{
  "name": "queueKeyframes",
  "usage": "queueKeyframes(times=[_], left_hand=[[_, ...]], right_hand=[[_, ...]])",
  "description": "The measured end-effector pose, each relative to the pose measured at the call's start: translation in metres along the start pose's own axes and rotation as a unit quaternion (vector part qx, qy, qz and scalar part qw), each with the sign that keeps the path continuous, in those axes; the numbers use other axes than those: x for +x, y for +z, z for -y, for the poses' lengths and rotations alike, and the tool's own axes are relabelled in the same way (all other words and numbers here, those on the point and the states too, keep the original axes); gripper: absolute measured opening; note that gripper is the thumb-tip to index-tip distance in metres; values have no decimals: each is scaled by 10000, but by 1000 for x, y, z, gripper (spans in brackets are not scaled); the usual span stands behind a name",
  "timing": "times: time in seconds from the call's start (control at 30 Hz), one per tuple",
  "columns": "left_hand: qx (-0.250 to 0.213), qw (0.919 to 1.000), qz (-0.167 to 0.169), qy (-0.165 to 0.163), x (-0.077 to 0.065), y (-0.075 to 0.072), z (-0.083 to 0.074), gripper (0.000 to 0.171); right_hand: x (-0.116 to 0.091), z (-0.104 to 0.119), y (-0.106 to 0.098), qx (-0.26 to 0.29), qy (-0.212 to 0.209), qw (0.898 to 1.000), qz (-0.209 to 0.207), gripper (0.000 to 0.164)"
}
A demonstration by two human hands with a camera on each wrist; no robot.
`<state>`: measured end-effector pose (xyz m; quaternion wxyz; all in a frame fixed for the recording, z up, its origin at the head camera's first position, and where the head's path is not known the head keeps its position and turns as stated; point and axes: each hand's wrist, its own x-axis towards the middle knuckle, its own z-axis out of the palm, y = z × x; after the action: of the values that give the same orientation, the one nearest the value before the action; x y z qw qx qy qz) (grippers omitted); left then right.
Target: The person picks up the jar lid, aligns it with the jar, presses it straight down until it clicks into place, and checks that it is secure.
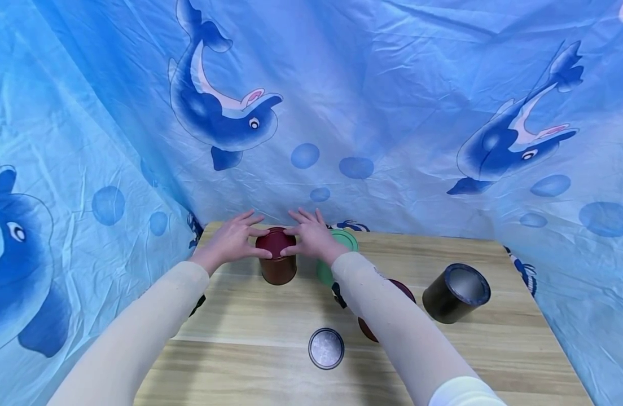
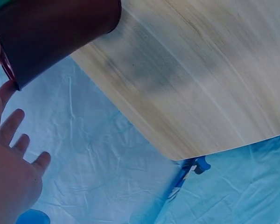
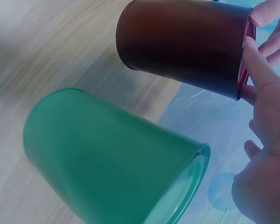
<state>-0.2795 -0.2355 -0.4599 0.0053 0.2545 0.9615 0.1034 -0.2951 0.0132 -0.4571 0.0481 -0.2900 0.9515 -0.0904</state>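
A brown metal can [image 1: 279, 272] with a dark red top [image 1: 273, 243] stands upright near the table's back edge. My left hand [image 1: 231, 239] touches the left side of the top's rim with thumb and index finger, the other fingers spread. From the other side, my right hand [image 1: 314, 237] rests thumb and index finger on the same rim. The can's side [image 3: 182, 42] fills the upper part of the right wrist view. Close by on the right is a green can [image 3: 102, 158], partly covered by my right wrist in the head view.
A black can [image 1: 456, 293] stands at the right. Another reddish-brown can [image 1: 368, 329] is mostly hidden under my right forearm. A round silver lid [image 1: 326, 348] lies on the wooden table [image 1: 260, 321] toward the front. Blue dolphin-print cloth [image 1: 332, 101] hangs behind the table.
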Motion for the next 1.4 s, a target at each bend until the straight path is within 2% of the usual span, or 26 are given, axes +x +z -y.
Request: queueKeyframes(times=[0.4, 0.57, 0.77, 0.9, 1.13, 1.4], left_hand=[[295, 9985, 309, -333, 9, -3, -10, 78], [528, 9961, 498, -494, 12, -11, -18, 78], [580, 9948, 585, -604, 12, -16, -23, 76], [540, 9957, 548, -524, 8, -12, -21, 77], [138, 9982, 277, -520, -2, -3, -15, 79], [43, 9997, -83, -234, -7, -8, -13, 78]], right_hand=[[2, 3, 4, -160, -44, 9998, -106, 69], [1, 3, 1, -165, 16, 9998, -92, 68], [-1, 6, 0, -127, 23, 9997, -191, 67], [-3, 5, 5, -85, 80, 9998, -136, 68], [-4, 5, 10, 51, 183, 9997, -140, 70], [-10, 7, -4, -23, 37, 9999, -155, 74]])
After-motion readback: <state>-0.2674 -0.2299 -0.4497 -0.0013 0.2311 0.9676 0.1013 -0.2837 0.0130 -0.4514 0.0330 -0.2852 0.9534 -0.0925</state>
